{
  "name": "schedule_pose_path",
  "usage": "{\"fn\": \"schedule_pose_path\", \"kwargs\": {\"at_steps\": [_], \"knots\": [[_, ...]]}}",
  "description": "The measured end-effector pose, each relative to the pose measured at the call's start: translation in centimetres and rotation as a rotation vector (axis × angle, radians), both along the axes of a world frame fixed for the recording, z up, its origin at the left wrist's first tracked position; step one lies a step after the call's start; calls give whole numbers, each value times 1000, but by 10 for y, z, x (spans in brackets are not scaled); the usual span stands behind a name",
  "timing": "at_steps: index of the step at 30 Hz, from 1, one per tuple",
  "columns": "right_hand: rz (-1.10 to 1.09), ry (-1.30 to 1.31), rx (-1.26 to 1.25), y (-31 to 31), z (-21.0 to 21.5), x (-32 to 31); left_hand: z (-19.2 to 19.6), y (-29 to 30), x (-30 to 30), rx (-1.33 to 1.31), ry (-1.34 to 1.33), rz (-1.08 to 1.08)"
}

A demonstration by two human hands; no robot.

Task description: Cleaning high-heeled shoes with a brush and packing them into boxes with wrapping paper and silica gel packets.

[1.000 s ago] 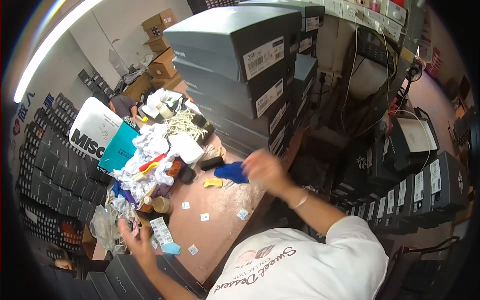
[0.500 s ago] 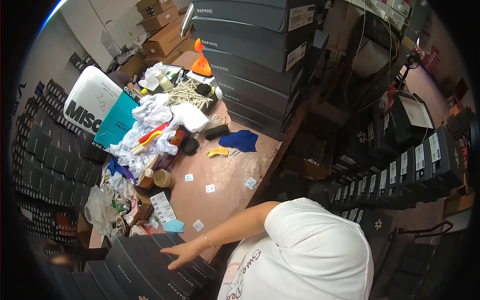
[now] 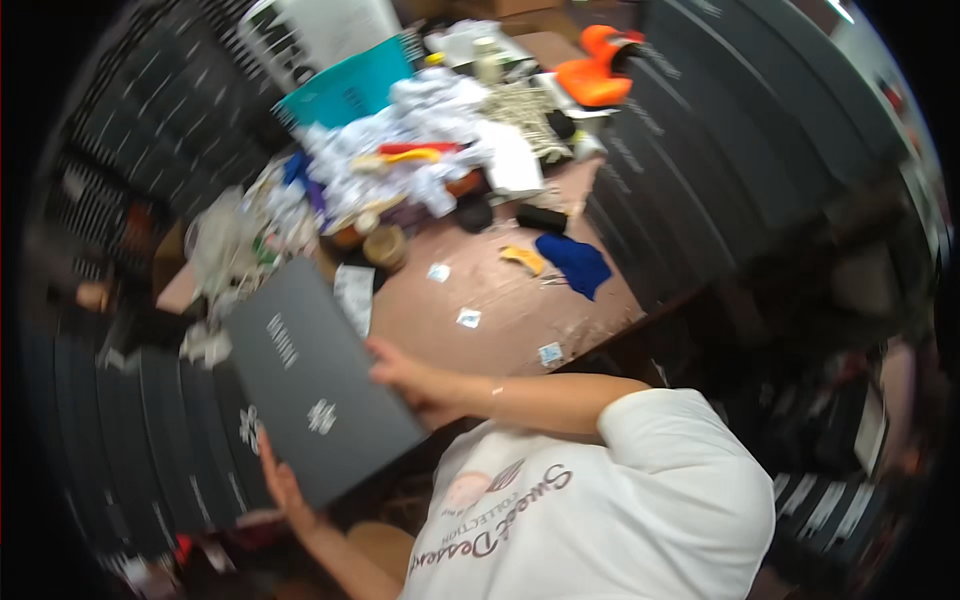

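Note:
A dark grey shoebox (image 3: 325,385) with a pale flower-like emblem is held tilted in front of me, over the near left part of the table. My right hand (image 3: 405,380) grips its right edge, the thumb on top. At the opposite, lower-left edge my left hand (image 3: 285,488) presses with its fingers stretched along the side. The underside of the box is hidden, and so are some of the right fingers. Left of it stands a row of similar dark boxes (image 3: 160,440).
On the pinkish table (image 3: 455,280) lie crumpled white paper (image 3: 430,110), a blue cloth (image 3: 575,265), a yellow scrap (image 3: 522,260) and small stickers. A tall stack of dark boxes (image 3: 740,150) rises at the right. An orange object (image 3: 595,80) sits at the back.
The right hand, earlier spread on the dark boxes, now grips a shoebox. The left hand has come into fuller view on its other edge. The whole view has swung left.

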State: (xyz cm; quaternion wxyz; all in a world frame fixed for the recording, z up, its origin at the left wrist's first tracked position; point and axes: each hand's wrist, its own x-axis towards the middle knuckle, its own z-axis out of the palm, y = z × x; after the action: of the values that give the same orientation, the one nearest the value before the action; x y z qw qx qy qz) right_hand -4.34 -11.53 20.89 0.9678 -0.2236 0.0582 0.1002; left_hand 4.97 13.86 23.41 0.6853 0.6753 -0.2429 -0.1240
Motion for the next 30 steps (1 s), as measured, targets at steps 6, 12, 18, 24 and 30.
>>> {"fn": "schedule_pose_path", "kwargs": {"at_steps": [6, 12, 18, 24, 30], "knots": [[1, 336, -2, -100, -73, -42, -65, -135, -37, -397, 925, 165], [-269, 439, -187, -121, -96, -56, -88, -176, -40, -338, 1165, 98], [-290, 359, -163, -117, -107, -62, -100, -173, -32, -259, 1085, 83], [-134, 590, -878, -137, -198, -77, -189, -168, -4, 93, 991, -52], [83, 642, -728, -142, -132, -72, -160, -164, 13, -23, 1167, -158]]}}
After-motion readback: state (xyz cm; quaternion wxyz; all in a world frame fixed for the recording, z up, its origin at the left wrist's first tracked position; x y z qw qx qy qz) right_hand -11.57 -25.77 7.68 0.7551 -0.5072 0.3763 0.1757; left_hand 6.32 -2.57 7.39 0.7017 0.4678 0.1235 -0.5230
